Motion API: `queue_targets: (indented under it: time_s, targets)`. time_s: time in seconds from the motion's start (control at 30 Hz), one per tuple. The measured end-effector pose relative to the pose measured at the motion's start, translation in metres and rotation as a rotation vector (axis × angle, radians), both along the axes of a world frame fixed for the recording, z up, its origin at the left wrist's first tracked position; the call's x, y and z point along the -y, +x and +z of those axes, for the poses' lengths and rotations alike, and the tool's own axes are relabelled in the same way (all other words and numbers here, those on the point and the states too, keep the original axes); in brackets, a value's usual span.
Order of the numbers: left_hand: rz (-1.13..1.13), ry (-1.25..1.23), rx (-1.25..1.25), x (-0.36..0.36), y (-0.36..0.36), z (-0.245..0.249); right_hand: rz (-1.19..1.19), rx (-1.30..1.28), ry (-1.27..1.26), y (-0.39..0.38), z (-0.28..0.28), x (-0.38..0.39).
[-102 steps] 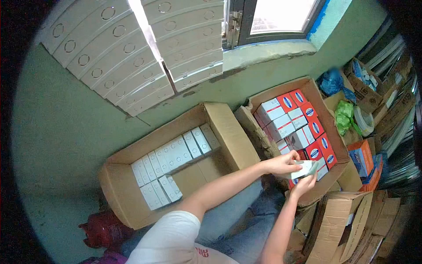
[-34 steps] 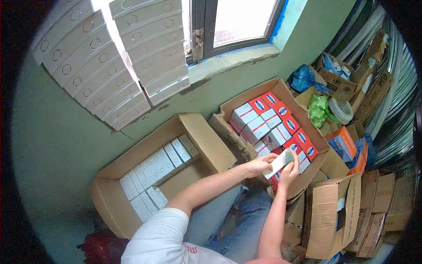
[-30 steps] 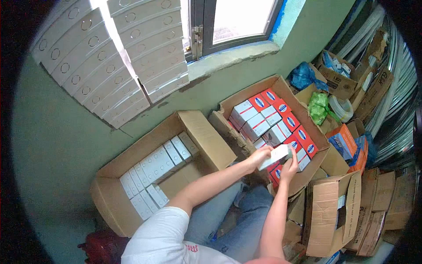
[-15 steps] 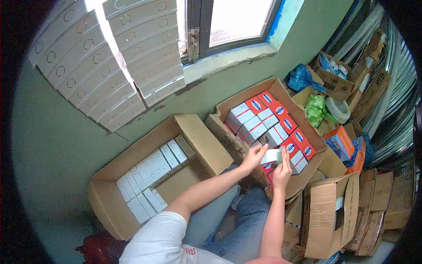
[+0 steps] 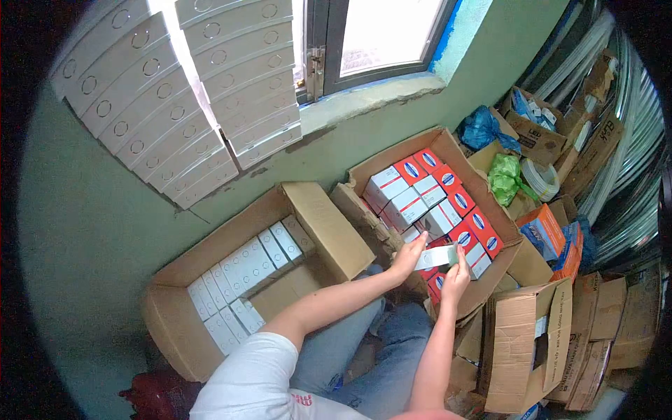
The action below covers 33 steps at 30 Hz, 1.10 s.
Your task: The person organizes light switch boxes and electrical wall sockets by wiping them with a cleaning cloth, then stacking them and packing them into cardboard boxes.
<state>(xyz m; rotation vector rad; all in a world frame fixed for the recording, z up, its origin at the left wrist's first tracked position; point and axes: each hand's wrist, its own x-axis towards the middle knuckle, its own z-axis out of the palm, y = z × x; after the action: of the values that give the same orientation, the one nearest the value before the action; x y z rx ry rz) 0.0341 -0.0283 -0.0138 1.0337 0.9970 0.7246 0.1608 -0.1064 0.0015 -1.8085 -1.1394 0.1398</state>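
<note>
Field view, I see left hand (image 5: 407,258) and right hand (image 5: 455,277), fingers holding 1 white box (image 5: 435,257) (red-and-white boxes (image 5: 460,201) below).

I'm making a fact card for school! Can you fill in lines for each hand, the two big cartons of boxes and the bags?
Left hand: at left end of a small white box; grip unclear
Right hand: holding the box's other end
Left carton: white boxes with ring marks
Right carton: red-and-white boxes
Bags: green bag and blue bag, right of that carton
</note>
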Motion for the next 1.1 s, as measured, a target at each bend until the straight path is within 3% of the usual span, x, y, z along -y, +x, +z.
queue_targets:
  time_s: [0.1,0.17,0.27,0.43,0.47,0.6,0.7,0.83,0.87,0.97,1.1]
  targets:
    - [0.066,0.060,0.065,0.001,0.010,-0.007,0.107,0.161,0.010,-0.021,0.009,0.001]
    - [0.160,0.123,0.191,0.005,0.019,-0.008,0.149,0.127,0.019,-0.037,0.017,0.000]
    - [0.021,0.044,-0.028,-0.002,0.001,-0.001,0.112,0.105,0.020,-0.028,0.017,-0.003]
    - [-0.044,-0.062,0.088,-0.012,-0.004,-0.015,-0.015,0.050,0.077,-0.013,0.005,-0.008]
    - [-0.039,-0.066,0.117,-0.011,-0.001,-0.018,-0.027,0.133,0.114,-0.019,0.001,-0.011]
    - [0.244,0.034,0.289,0.006,0.017,-0.003,0.043,0.208,0.132,-0.057,0.011,-0.022]
    - [0.141,-0.162,0.312,-0.001,0.009,-0.015,0.104,0.198,0.108,-0.054,0.020,-0.026]
    - [0.108,-0.018,0.306,-0.007,0.003,-0.011,0.018,0.165,0.179,-0.030,0.019,-0.022]
    - [0.112,0.000,0.295,-0.008,0.002,-0.011,0.004,0.141,0.194,-0.021,0.015,-0.021]
    - [0.124,0.047,0.220,-0.010,0.001,-0.010,-0.039,-0.276,0.178,-0.015,0.008,-0.016]
    - [-0.009,0.059,0.139,-0.009,-0.004,0.000,-0.128,-0.309,0.243,-0.018,0.003,-0.010]
